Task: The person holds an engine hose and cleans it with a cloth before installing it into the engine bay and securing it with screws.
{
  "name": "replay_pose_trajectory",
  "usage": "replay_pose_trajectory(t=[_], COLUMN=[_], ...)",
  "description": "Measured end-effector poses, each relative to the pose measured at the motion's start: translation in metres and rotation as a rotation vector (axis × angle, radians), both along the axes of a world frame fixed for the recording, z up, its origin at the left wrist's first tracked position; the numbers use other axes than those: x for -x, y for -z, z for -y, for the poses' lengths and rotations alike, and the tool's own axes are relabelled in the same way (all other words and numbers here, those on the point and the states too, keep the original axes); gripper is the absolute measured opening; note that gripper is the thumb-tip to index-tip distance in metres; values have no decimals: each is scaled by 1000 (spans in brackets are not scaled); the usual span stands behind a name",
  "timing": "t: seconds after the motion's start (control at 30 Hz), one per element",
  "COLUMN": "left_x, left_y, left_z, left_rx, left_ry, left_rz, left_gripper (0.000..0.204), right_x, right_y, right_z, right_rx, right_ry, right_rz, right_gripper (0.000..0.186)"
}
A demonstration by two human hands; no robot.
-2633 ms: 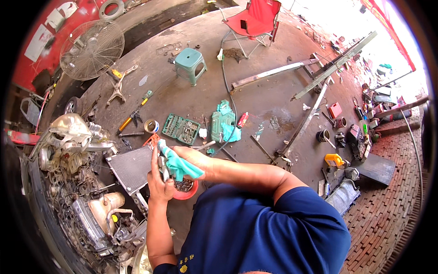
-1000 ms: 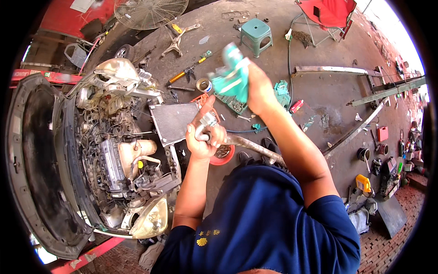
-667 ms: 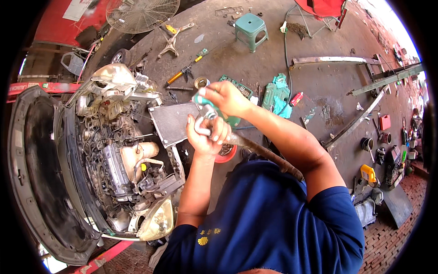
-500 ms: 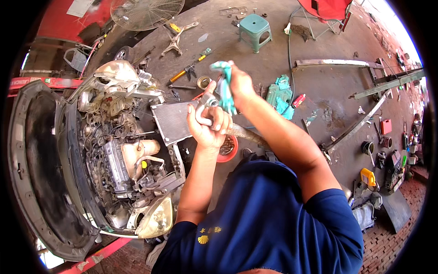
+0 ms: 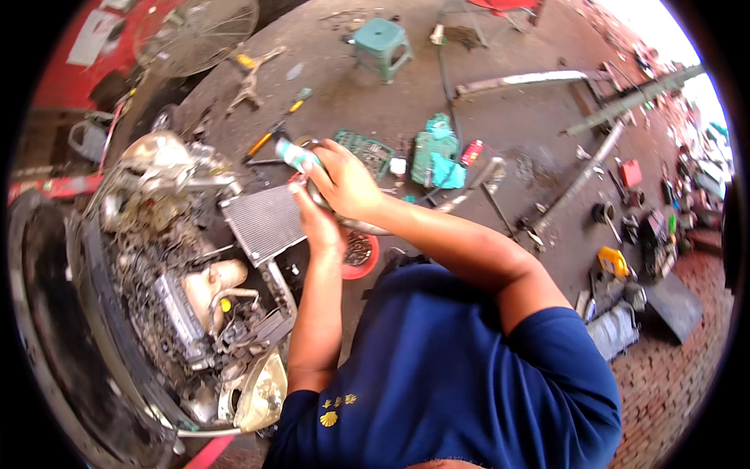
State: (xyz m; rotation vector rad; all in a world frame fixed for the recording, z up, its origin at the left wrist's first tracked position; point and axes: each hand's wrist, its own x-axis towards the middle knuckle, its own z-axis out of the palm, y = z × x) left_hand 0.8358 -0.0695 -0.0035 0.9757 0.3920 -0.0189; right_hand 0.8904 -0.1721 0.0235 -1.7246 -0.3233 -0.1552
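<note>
Right hand (image 5: 344, 181) and teal-and-white cloth (image 5: 294, 154): lower and further left in the frame than 0.5 s ago, when both were raised above the bent end of the metal pipe (image 5: 366, 227). That bend, in plain sight then, is now mostly covered by the hands. Whole view has also shifted: engine bay and stool sit further left.

Pipe location: centre of frame, held up off the floor, running from the hands rightward under the right forearm. A length at centre right, beyond the forearm, appears to be its continuation.

Hand states: right fingers closed around the cloth, which pokes out past them. Left hand (image 5: 319, 223) lies up against the pipe, beneath the right; fingers largely hidden, so cannot tell how firmly it grips.

Progress (judgement): rubbing the pipe end looks under way, not finished, since the cloth remains in use. Pipe is detached from the car; cleanness of its surface not readable, blurred.

Outward: finned radiator (image 5: 266, 225) left of the hands; red bowl (image 5: 362, 272) of small parts just below; open socket set (image 5: 362, 151) above; exposed engine bay (image 5: 195, 293) at left; teal stool (image 5: 380, 45) at top centre.
</note>
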Motion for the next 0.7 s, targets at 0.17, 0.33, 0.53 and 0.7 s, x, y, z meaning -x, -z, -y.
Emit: replay_pose_trajectory(t=[0.17,0.33,0.53,0.7], left_x=[-3,-4,-6,19], left_y=[23,23,18,26], left_z=[-1,-14,10,4], left_rx=[-33,97,-30,-1211], left_ry=[29,99,229,147], left_rz=[85,119,140,339], left_gripper=[93,76,82,84], right_x=[18,42,18,-1], right_y=[3,15,35,55], right_z=[-1,4,24,34], right_rx=[-224,-76,-70,-313], right_ry=[115,40,182,302], right_rz=[-71,-10,-138,-234], right_gripper=[37,30,42,36])
